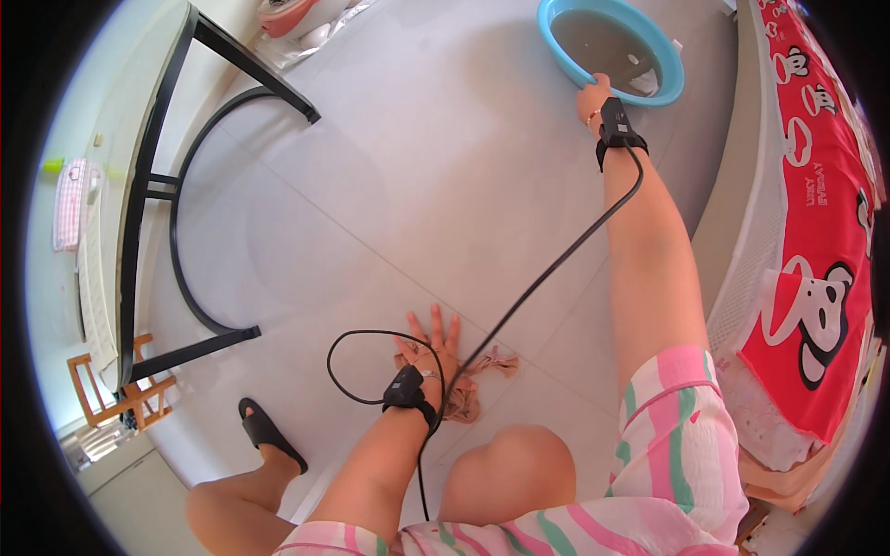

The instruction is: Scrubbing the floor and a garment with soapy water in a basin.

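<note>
My left hand [432, 348] presses flat on the floor, its fingers spread over a crumpled pinkish-brown cloth [462, 405]. Most of the cloth is hidden beneath the hand; one end [498, 362] sticks out to the right. Far ahead on the right, my right arm is stretched out, and my right hand [592, 100] is closed on the near rim of a light-blue basin [560, 56]. Murky greyish water [603, 44] fills part of the basin, with a small whitish patch near its lower right side.
A black curved metal table leg [176, 208] stands at left, beside a wooden rack [139, 398]. At right is a bed side with a red patterned cloth [807, 306]. A black cable [547, 273] runs between my wrists. My knee [510, 468] is close to the cloth.
</note>
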Tool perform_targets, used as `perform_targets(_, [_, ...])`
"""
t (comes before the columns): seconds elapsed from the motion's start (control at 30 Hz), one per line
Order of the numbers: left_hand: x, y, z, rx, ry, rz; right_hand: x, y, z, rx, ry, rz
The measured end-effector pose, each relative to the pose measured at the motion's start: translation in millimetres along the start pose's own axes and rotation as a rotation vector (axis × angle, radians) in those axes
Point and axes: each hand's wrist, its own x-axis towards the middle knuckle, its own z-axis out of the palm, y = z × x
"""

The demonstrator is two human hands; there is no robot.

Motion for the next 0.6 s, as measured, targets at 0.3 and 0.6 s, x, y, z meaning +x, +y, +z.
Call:
perform_targets(0.3, [-1,18,-17,0.067,0.001,0.066,-52,1,-4,0.208,0.091,0.042])
perform_targets(0.6, [9,14,-21,0.069,0.037,0.103,-139,-85,-10,0.909,0.267,0.275])
